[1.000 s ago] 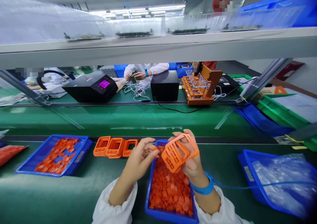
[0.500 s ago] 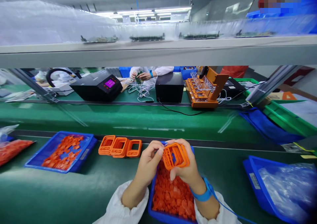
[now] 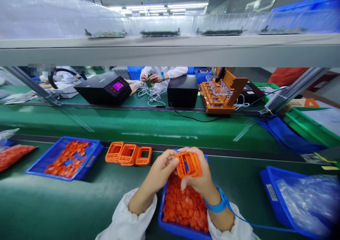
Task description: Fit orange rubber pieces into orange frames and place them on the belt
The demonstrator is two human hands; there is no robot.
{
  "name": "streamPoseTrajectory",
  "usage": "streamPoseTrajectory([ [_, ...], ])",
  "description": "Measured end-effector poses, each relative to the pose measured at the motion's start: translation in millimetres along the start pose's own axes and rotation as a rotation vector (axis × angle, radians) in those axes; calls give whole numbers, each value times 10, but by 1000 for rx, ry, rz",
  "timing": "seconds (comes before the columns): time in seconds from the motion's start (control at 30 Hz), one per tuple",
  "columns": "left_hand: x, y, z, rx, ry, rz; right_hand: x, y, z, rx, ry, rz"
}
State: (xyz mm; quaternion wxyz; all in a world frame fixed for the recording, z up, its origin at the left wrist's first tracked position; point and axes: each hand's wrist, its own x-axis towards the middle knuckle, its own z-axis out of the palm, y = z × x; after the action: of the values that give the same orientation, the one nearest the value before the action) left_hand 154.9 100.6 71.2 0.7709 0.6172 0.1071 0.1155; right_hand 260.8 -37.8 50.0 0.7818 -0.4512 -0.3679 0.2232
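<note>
A stack of orange plastic frames [image 3: 196, 166] rests in my right hand [image 3: 203, 180], its fingers curled round the far side and the thumb below. My left hand [image 3: 164, 167] pinches the left edge of the front frame with thumb and fingers. Both hands are above a blue bin [image 3: 165, 223] full of small orange plastic pieces [image 3: 186, 208]. To the left, more orange frames [image 3: 129, 155] stand in several leaning groups on the green bench. A blue strap [image 3: 218, 201] with a cord circles my right wrist.
A blue tray [image 3: 92, 151] of orange pieces lies left, beside a bag of orange parts [image 3: 13, 155]. At right, a blue bin [image 3: 271, 197] holds clear plastic bags. Behind stand black boxes [image 3: 106, 87] and an orange fixture [image 3: 220, 95]. A co-worker's hands [image 3: 152, 78] hold a green board.
The camera view has shifted slightly. My hands keep almost the same pose on the frames. A person at the upper right has gone from view.
</note>
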Motion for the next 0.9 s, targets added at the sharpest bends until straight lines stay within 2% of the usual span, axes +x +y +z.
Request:
streamPoseTrajectory([
  [0.13, 0, 34, -24, 60, 28, 8, 11, -6, -21, -20, -22, 29],
  [0.27, 14, 64, -57, 88, 78, 12, 34, -17, -65, -96, 30, 56],
  [0.43, 16, 114, -124, 18, 90, 1, 62, -81, -126, -140, -4, 97],
  [0.57, 19, 119, -172, -18, 54, -4, 77, -134, -148, -135, -65, 107],
  [0.7, 18, 100, -242, 57, 16, 48, 94, -188, -154, -80, -94, 144],
  [0.9, -33, 135, -350, 209, -155, 52, 97, -240, -165, 53, -156, 241],
])
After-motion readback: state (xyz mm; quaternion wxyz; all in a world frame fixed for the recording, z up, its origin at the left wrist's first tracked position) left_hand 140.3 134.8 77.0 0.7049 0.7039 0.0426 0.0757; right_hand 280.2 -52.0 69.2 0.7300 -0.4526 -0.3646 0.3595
